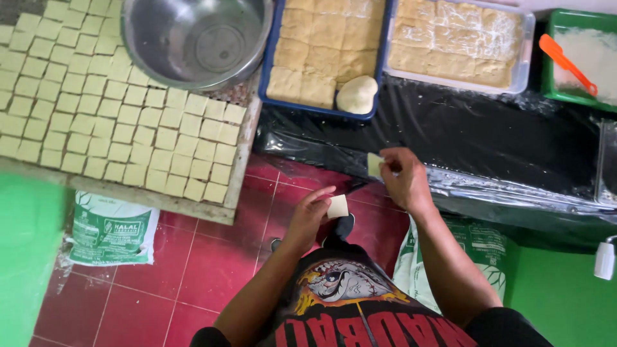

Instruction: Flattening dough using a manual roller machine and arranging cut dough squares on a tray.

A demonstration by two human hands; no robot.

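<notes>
The left hand pinches a pale dough square in its closed fingers, off the table's front edge, above the red floor. The right hand grips a second square over the black-covered table, near the blue tray with its dough ball.

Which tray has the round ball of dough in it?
The blue tray in the middle, behind the metal bowl's right side. The round dough ball sits at its front corner; the clear tray has only slabs.
</notes>
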